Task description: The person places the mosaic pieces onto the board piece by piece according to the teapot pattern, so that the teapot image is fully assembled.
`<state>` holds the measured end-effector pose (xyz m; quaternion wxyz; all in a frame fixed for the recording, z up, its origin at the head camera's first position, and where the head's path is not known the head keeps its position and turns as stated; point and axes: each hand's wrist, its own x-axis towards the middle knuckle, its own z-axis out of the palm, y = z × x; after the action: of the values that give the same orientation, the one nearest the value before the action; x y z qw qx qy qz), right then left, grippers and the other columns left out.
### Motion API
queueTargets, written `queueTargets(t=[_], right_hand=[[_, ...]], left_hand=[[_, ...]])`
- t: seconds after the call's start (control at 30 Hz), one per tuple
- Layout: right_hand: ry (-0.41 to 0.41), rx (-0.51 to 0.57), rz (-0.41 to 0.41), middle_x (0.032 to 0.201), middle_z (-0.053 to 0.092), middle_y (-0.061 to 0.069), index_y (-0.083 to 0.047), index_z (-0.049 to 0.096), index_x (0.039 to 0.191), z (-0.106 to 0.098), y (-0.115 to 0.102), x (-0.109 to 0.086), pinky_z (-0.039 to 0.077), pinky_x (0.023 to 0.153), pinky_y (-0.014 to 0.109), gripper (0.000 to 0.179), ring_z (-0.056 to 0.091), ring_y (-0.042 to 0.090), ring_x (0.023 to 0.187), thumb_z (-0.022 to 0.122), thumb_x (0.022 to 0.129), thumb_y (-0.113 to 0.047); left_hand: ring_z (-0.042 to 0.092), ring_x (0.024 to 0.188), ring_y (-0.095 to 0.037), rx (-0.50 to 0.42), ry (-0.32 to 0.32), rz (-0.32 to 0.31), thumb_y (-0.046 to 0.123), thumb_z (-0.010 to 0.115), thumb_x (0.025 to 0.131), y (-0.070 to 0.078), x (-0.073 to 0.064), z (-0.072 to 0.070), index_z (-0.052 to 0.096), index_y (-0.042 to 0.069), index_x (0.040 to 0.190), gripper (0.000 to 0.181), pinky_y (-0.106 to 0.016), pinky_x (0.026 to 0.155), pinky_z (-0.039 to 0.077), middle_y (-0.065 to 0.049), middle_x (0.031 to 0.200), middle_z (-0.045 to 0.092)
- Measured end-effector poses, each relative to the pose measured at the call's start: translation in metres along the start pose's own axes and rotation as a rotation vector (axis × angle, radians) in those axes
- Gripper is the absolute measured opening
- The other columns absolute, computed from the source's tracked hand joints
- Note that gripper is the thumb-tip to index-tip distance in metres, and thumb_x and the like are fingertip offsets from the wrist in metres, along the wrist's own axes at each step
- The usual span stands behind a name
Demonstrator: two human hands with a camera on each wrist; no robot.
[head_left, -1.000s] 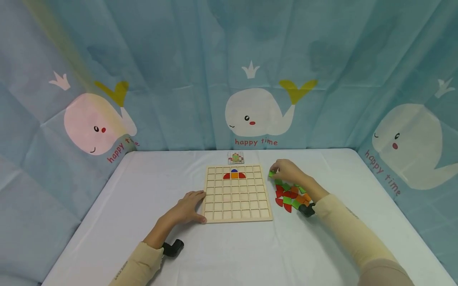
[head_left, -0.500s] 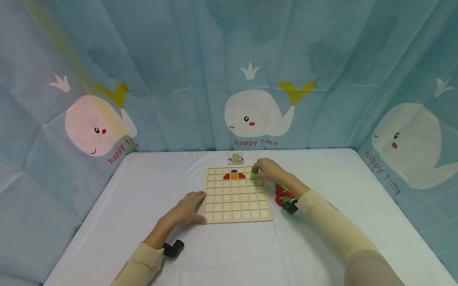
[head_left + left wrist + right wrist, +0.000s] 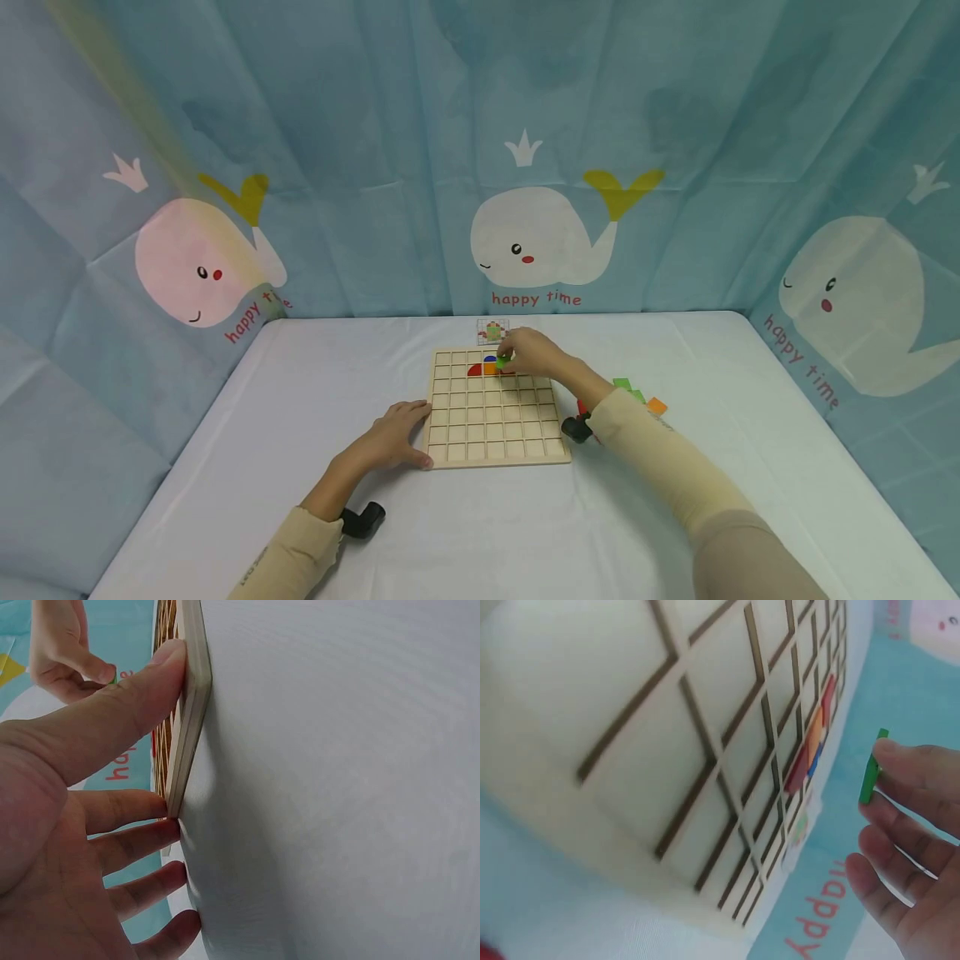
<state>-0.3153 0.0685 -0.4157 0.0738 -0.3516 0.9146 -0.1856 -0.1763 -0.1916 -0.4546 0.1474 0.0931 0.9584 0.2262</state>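
My right hand (image 3: 536, 353) pinches a small green tile (image 3: 870, 776) between thumb and index finger, above the upper rows of a wooden grid board (image 3: 497, 425). In the right wrist view the tile is seen nearly edge-on, clear of the board. Set in the board's upper part are an orange square (image 3: 491, 368), a blue piece (image 3: 490, 359) and red pieces (image 3: 475, 369), one partly hidden by my hand. My left hand (image 3: 392, 438) rests at the board's lower left corner, thumb touching the corner and straight fingers spread along the left edge (image 3: 196, 697).
A small printed pattern card (image 3: 492, 331) lies behind the board. To the right are loose green tiles (image 3: 622, 383), an orange tile (image 3: 657, 406) and red pieces (image 3: 581, 407), partly hidden under the right forearm. A whale-print curtain (image 3: 420, 250) borders the white table (image 3: 330, 375).
My right hand has carried the green tile leftward from the loose pile, over the board's right side to the coloured pieces. My left hand has stayed at the board's corner.
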Motion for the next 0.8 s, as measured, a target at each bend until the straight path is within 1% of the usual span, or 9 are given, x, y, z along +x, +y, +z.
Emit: queueTargets(t=[0.2,0.33,0.43,0.57,0.67,0.8], right_hand=[[-0.034,0.005,-0.011,0.100,0.072,0.008,-0.004,0.075,0.105,0.011,-0.008,0.010,0.055,0.086,0.036,0.021,0.065,0.020,0.093,0.072,0.086,-0.013],[-0.053,-0.005,-0.010,0.104,0.073,0.008,-0.004,0.074,0.107,0.017,-0.013,0.016,0.055,0.089,0.036,0.022,0.067,0.021,0.097,0.072,0.087,-0.012],[-0.059,-0.003,-0.007,0.105,0.073,0.007,-0.005,0.074,0.108,0.021,-0.017,0.019,0.054,0.089,0.036,0.023,0.067,0.021,0.097,0.073,0.087,-0.015],[-0.061,0.005,-0.013,0.099,0.073,0.006,-0.005,0.075,0.104,0.026,-0.020,0.023,0.055,0.083,0.035,0.022,0.066,0.019,0.091,0.075,0.086,-0.018],[-0.066,-0.013,-0.034,0.096,0.073,0.006,-0.005,0.075,0.101,0.029,-0.022,0.025,0.056,0.080,0.034,0.019,0.066,0.019,0.088,0.074,0.086,-0.017],[-0.067,-0.045,-0.060,0.096,0.074,0.006,-0.007,0.076,0.099,0.032,-0.024,0.027,0.056,0.079,0.032,0.016,0.067,0.019,0.088,0.074,0.086,-0.016]], left_hand=[[0.028,0.144,-0.041,0.003,-0.003,-0.002,0.027,0.086,0.071,-0.001,0.001,0.001,0.040,0.003,0.147,0.092,-0.065,0.111,0.028,-0.017,0.155,0.036],[0.027,0.144,-0.042,0.001,-0.004,-0.002,0.027,0.086,0.072,-0.001,0.001,0.000,0.040,0.003,0.148,0.092,-0.066,0.111,0.027,-0.017,0.155,0.036],[0.027,0.144,-0.042,0.003,-0.001,0.004,0.027,0.086,0.072,-0.001,0.001,0.000,0.040,0.003,0.147,0.092,-0.066,0.111,0.027,-0.017,0.155,0.036],[0.028,0.144,-0.042,0.005,0.004,0.012,0.028,0.086,0.071,0.000,0.000,-0.001,0.040,0.003,0.147,0.092,-0.066,0.110,0.028,-0.017,0.155,0.036],[0.028,0.144,-0.041,0.004,0.005,0.014,0.028,0.086,0.071,0.000,0.000,-0.001,0.040,0.003,0.147,0.092,-0.067,0.110,0.028,-0.017,0.154,0.037],[0.028,0.144,-0.041,0.001,0.006,0.009,0.028,0.086,0.071,0.001,0.000,-0.002,0.040,0.004,0.147,0.092,-0.067,0.110,0.027,-0.017,0.154,0.037]])
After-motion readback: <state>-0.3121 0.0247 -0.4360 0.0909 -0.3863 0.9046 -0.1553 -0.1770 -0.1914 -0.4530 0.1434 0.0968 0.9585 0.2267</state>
